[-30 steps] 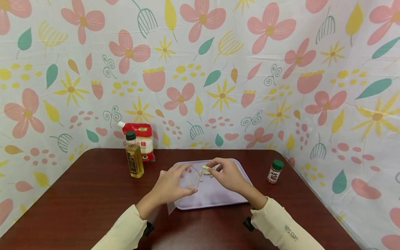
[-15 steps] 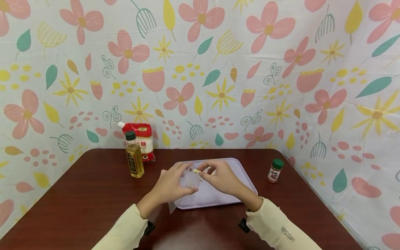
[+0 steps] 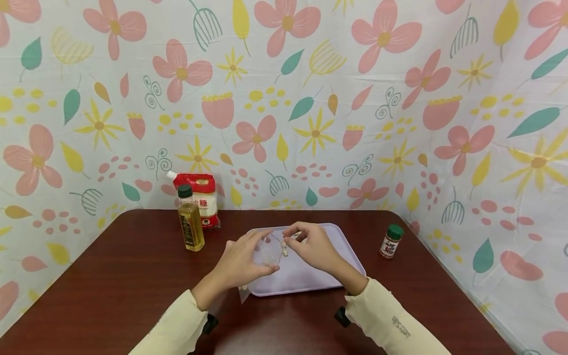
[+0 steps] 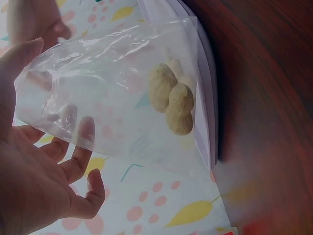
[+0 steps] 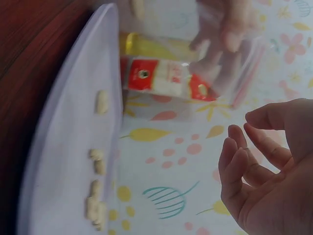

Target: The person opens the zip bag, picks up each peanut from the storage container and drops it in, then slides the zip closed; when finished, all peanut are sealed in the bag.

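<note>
A clear plastic bag hangs from my left hand, whose thumb and fingers hold it at its mouth. Several unshelled peanuts lie at the bottom of the bag in the left wrist view. Just right of the bag mouth is my right hand. Its fingers are loosely bent, with nothing between them in the right wrist view. Below both hands lies a pale lilac tray. More peanuts rest on it in the right wrist view; in the head view, the right hand partly covers them.
Behind and left of the tray stand an oil bottle with a dark cap and a red-and-white sugar pouch. A small green-lidded jar is on the right. The brown table meets a flower-patterned cloth at the back.
My right hand has moved left from over the tray to the bag mouth. The peanut it pinched is gone from its fingers. My left hand holds the bag in nearly the same place.
</note>
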A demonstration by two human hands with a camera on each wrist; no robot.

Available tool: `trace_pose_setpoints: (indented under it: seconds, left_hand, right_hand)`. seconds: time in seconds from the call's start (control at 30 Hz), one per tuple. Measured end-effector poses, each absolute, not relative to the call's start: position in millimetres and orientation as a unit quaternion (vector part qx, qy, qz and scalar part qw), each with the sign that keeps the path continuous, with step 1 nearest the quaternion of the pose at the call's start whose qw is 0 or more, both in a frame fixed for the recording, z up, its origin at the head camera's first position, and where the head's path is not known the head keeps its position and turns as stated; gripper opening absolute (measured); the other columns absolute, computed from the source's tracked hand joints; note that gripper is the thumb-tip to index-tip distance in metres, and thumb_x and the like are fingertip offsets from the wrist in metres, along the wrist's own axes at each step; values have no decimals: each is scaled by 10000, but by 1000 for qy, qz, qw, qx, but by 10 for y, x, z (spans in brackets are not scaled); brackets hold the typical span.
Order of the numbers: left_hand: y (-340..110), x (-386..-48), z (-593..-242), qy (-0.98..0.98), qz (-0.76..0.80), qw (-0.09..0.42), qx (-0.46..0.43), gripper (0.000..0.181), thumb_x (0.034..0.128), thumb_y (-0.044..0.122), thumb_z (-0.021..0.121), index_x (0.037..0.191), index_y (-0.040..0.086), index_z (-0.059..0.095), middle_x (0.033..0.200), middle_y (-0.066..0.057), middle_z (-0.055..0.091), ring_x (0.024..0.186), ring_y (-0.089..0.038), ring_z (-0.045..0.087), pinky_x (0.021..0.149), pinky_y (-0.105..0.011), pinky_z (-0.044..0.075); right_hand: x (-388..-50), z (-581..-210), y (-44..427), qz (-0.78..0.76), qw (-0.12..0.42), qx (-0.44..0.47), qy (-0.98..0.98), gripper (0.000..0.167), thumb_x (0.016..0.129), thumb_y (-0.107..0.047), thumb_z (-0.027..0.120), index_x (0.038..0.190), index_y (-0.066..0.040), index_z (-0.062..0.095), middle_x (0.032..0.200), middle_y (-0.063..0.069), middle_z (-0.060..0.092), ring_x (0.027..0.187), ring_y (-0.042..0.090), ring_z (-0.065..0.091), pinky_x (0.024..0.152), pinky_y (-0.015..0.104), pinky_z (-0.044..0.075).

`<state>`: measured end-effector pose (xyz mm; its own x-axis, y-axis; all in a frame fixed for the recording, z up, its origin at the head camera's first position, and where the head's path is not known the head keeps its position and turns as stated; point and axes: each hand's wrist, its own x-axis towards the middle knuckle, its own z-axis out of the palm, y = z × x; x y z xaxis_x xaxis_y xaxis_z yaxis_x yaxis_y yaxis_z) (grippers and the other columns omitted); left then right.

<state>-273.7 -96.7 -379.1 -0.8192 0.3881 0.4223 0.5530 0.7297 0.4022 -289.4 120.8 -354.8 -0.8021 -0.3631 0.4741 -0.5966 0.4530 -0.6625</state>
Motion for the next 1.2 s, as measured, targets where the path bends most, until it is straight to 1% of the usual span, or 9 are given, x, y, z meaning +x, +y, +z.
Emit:
trace_pose_setpoints:
  seconds: [0.17,0.27,0.43,0.5,0.7,0.87,1.07,1.13,1.2]
  left_hand:
    - [-989,-2733,-3773,-916,-265,159,-257,757,782,531,779,1422,213,529,1304,57,594,1013,-99,575,743,-405,376]
    - [-1004,-2729,-3763,-914,-266,166,-259,740,782,504,790,1411,206,537,1223,74,614,981,-91,574,731,-408,375]
    - [-1034,-2735,-3753,-908,-274,181,-259,718,779,448,811,1390,170,557,1128,82,627,932,-83,570,702,-396,375]
    - [-1042,-2739,-3751,-907,-278,183,-257,703,783,432,811,1385,166,562,1125,83,629,934,-80,571,702,-392,376]
    - [-1045,-2755,-3765,-907,-280,176,-260,689,795,427,797,1389,172,557,1150,72,630,954,-90,577,707,-398,380]
    - [-1063,-2763,-3767,-906,-275,180,-266,694,791,421,797,1394,179,554,1155,51,636,957,-116,585,704,-396,376]
    - [-1072,-2767,-3763,-906,-275,182,-266,699,788,428,800,1393,176,556,1177,45,638,986,-112,587,710,-395,385]
    - [-1076,-2765,-3760,-906,-277,181,-265,701,786,432,802,1391,178,558,1183,48,637,996,-112,586,716,-397,383]
    - [-1078,-2770,-3764,-906,-277,178,-264,695,787,439,800,1387,181,562,1177,53,637,994,-109,585,716,-396,384]
  right_hand:
    - [-3078,-3715,1204,437,114,254,-855,62,900,-73,694,941,-96,733,955,44,722,737,207,668,596,300,524]
    - [-3161,-3798,1181,427,106,251,-862,62,880,-38,700,923,-63,736,930,59,723,759,233,676,627,306,536]
    - [-3302,-3920,1114,391,82,274,-875,63,853,-22,715,909,-37,740,886,52,717,770,212,680,640,270,534]
    - [-3347,-3952,1076,372,70,285,-881,65,847,-27,719,901,-51,743,886,54,718,778,198,675,645,260,530]
    - [-3434,-4046,978,337,43,294,-893,76,800,1,726,852,-54,735,838,32,710,714,149,615,604,233,479]
    - [-3474,-4104,913,310,10,311,-898,108,762,11,741,846,-53,720,825,24,705,718,108,604,607,229,478]
    - [-3489,-4153,860,273,11,304,-913,146,766,-61,819,875,-60,723,791,5,707,683,59,592,628,233,490]
    - [-3489,-4167,848,260,11,303,-917,123,778,-79,819,843,-74,714,735,-26,675,643,49,558,602,223,467]
    - [-3486,-4181,840,250,9,295,-922,124,792,-102,810,777,-103,687,655,-67,603,586,41,500,554,213,420]
